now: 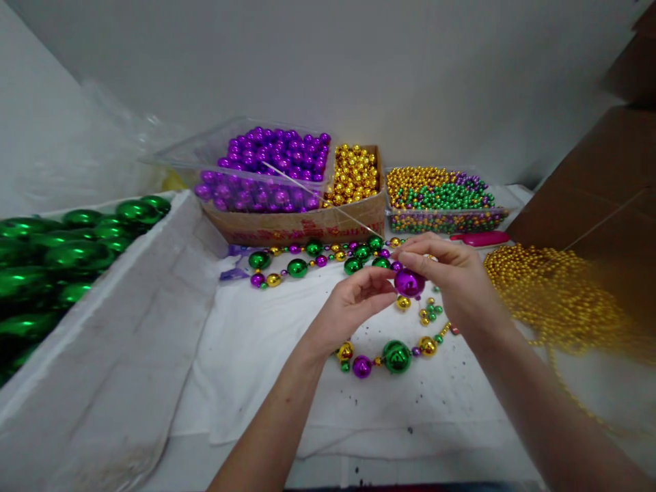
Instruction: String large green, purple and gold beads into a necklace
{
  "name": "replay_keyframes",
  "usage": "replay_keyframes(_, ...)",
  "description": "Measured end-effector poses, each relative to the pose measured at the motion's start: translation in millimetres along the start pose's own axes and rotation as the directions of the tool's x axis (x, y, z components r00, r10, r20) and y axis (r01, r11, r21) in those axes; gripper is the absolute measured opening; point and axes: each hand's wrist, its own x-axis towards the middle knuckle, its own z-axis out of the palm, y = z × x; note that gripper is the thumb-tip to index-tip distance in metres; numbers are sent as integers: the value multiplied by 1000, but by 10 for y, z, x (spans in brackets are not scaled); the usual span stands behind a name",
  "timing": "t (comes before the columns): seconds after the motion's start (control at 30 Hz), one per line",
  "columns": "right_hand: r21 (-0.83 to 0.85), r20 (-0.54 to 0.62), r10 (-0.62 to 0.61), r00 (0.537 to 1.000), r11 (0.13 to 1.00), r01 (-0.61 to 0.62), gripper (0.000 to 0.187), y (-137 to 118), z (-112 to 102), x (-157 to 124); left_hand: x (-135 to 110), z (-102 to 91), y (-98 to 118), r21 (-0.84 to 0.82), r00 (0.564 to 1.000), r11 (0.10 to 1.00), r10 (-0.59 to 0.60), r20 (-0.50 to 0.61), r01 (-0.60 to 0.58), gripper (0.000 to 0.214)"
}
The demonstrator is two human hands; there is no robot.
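Both hands meet over a white cloth point(266, 355). My right hand point(456, 280) pinches a large purple bead point(408, 282) between thumb and fingers. My left hand point(353, 304) is closed in a pinch right beside that bead, touching its left side; what it grips is too fine to make out. A strand of purple, green and gold beads point(394, 357) lies below the hands and curves up behind them. More of the strand point(312, 258) runs along the cloth's far edge.
A white box of large green balls point(61, 253) stands at the left. At the back are purple beads point(277, 154), gold beads point(356, 174) in a cardboard box, and a clear tray of small mixed beads point(441, 191). Gold bead strings point(558, 294) pile at the right beside a pink tool point(482, 238).
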Motion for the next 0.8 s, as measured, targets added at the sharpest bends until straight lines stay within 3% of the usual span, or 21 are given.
replay_keyframes(0.1,5,26,-29,999,1000,28,7,-60,41,31,70,35,39,-106,999,993,52,9,-51,46)
replay_keyframes(0.17,-19,33,-78,996,997,78,8,-124,108,68,136,71,125,-58,994,993,100,-46,-103,39)
replay_keyframes(0.3,31,-22,-113,993,993,114,9,-372,143,214,236,48,382,182,977,970,180,-112,-158,27)
replay_keyframes(0.47,329,-47,0,999,944,16,21,-798,-94,348,266,-173,537,536,966,828,244,-81,-164,23)
replay_keyframes(0.53,368,-86,30,996,930,4,28,-918,-212,321,261,-264,462,617,969,775,235,-77,-139,22)
replay_keyframes(0.63,257,-178,37,983,966,10,33,-994,-397,212,225,-370,217,663,979,745,179,-95,-72,21)
replay_keyframes(0.8,94,-244,-67,968,991,92,25,-873,-727,17,122,-531,-328,662,980,748,104,-172,37,21)
